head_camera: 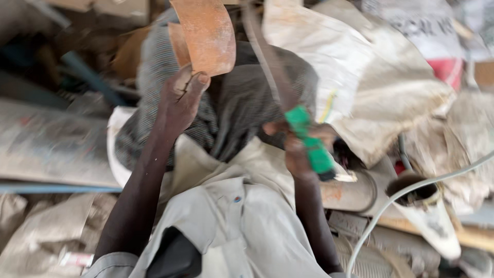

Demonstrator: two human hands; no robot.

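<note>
Gripping orange strip (206,36), left hand (180,100) raised

Left hand (180,98) raised, arm extended upward, fingers and thumb pinched closed. Right hand (301,146) lower, forearm upright, fist clenched, knuckles blurred

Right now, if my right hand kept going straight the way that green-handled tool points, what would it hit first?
The right hand grips the green handle, and the tool's blade slants up and to the left. Carried on that way, it would probably meet the curved orange strip held by the left hand, though depth is blurred.
</note>
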